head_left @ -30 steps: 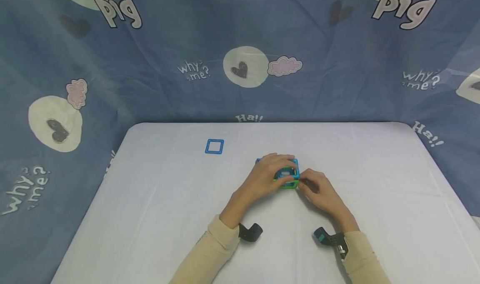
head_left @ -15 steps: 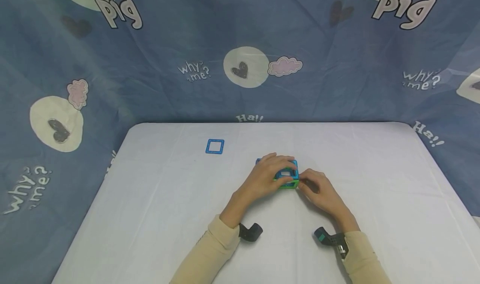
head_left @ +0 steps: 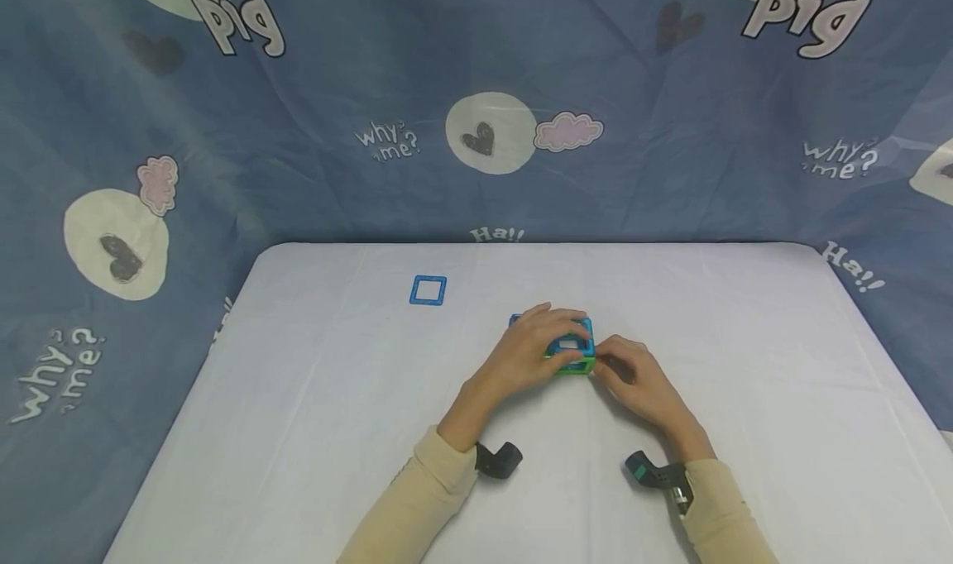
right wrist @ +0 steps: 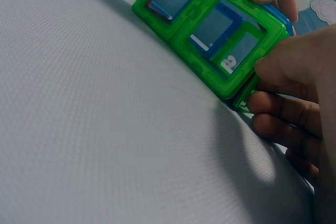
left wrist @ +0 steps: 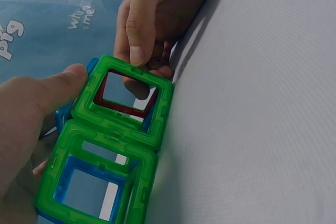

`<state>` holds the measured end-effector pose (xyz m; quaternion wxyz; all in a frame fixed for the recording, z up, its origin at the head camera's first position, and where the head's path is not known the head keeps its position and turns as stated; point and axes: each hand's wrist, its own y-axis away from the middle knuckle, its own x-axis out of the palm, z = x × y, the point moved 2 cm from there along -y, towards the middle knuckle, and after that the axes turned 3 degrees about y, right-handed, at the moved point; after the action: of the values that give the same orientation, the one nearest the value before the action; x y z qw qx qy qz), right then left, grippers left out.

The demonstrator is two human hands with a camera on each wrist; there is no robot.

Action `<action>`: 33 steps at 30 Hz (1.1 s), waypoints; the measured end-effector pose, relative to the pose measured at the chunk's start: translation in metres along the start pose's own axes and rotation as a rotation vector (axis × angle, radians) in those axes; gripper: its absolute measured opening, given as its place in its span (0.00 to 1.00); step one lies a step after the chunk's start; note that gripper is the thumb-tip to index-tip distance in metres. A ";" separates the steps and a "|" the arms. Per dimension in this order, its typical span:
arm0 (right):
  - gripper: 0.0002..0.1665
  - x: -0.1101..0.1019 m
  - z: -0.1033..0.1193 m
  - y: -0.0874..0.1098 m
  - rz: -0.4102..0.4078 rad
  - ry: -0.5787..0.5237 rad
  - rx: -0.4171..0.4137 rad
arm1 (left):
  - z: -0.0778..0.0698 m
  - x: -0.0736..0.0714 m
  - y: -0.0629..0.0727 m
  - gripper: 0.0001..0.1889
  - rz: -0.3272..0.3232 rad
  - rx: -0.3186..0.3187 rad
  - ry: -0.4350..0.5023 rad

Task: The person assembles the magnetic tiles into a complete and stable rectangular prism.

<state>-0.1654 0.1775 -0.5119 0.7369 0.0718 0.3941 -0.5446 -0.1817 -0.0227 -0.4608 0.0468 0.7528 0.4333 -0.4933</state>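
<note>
A box of see-through magnetic tiles [head_left: 580, 368] stands on the table, with two green squares [left wrist: 114, 136] side by side on its near face and blue ones on top. Through one green frame shows a red tile [left wrist: 121, 109]. My left hand [head_left: 524, 345] grips the box from above, its thumb at the near top edge. The palm hides much of the top. At the right end, my right hand [head_left: 639, 378] pinches the box's corner; in the right wrist view its thumb and fingers [right wrist: 283, 106] hold a green end tile there.
A loose blue square tile [head_left: 428, 303] lies flat toward the back left of the white table [head_left: 335, 432]. Behind the table hangs a blue printed cloth [head_left: 313, 192]. Black wrist cameras [head_left: 500, 461] sit on both wrists.
</note>
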 end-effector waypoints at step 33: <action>0.11 0.000 0.005 -0.001 0.003 -0.012 0.011 | 0.000 0.000 0.000 0.11 -0.006 -0.040 0.001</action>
<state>-0.1636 0.1745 -0.5084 0.7396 0.0732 0.3868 -0.5460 -0.1812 -0.0227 -0.4610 0.0602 0.7507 0.4453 -0.4843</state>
